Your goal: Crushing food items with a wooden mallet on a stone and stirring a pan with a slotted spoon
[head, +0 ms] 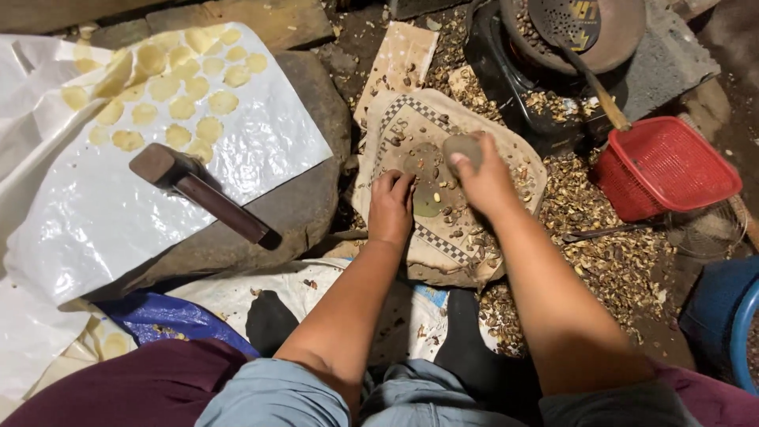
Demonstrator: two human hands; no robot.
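Observation:
My right hand (484, 178) grips a smooth round stone (462, 146) above a cloth-covered block (411, 126) strewn with nuts and shell bits. My left hand (390, 204) rests on the same cloth, fingers curled over something small next to a flat greenish patch (429, 198); whether it holds a piece I cannot tell. To the left, a white plastic sheet (158, 198) lies over a big flat stone (312, 198), with several thin yellow discs (182, 107) spread on it and a wooden mallet (202, 192) lying across it.
A red plastic basket (668, 162) stands at the right, beside a dark pan (617, 39) with a perforated ladle (581, 55). Broken shells (601, 237) litter the ground. A blue tub (723, 316) is at the far right and a blue tarp (170, 316) by my knees.

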